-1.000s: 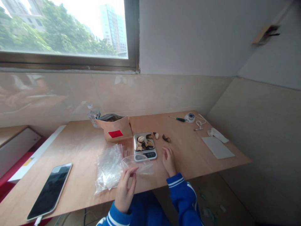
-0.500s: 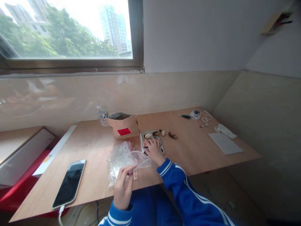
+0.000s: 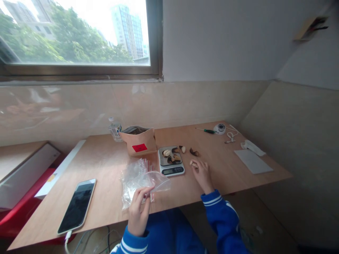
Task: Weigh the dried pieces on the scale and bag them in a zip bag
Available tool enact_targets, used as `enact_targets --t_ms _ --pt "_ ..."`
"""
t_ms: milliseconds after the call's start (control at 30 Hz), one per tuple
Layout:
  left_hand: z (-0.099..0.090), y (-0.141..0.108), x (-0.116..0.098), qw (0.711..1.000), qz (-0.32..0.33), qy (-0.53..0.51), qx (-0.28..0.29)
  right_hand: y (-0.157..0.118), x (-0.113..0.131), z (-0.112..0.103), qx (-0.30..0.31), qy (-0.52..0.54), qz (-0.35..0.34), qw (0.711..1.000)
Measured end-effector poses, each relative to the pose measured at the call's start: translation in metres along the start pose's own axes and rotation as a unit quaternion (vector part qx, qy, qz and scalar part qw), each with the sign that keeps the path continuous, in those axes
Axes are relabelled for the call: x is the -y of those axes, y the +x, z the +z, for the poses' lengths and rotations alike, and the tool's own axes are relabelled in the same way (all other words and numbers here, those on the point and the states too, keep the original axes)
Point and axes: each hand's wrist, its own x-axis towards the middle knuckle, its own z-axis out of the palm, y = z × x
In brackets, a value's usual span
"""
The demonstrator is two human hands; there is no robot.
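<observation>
My right hand [image 3: 200, 172] is over the table right of the kitchen scale [image 3: 173, 171], thumb and fingers closed on a small pale piece [image 3: 192, 163], perhaps a nut or clove. On the scale's metal plate lie a cream-coloured lump [image 3: 166, 153] and dark brown shell-like pieces [image 3: 174, 159]. My left hand [image 3: 140, 208] is at the near edge of the clear zip bags [image 3: 135, 176]. Its fingers are bent with a gap to the thumb, and the index fingertip seems to touch the plastic.
Behind the bags stands an open kraft pouch [image 3: 141, 141] with a red label, beside a clear bottle [image 3: 115, 130]. More shells [image 3: 194, 152] lie right of the scale. A phone [image 3: 78, 204] is plugged in at left. A screwdriver [image 3: 209, 131], round camera [image 3: 220, 128] and white sheet [image 3: 253, 161] are at right.
My right hand has left the scale plate and moved right, with a pale piece between its fingers. The scale's display now shows. My left hand stays in place.
</observation>
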Motion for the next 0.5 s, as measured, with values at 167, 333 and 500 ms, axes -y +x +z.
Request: enact_targets --t_ms 167,333,500 --pt "0.003 0.003 0.002 1.0 0.023 -0.002 0.019 0.011 -0.047 0.002 0.024 -0.071 0.004 0.997" --pt "-0.002 0.003 0.005 1.0 0.022 0.012 0.003 0.061 -0.037 0.023 -0.002 -0.033 -0.012 0.999" --pt "-0.013 -0.003 0.007 1.0 0.005 0.013 -0.01 0.088 -0.042 0.047 0.047 0.042 -0.014 0.998"
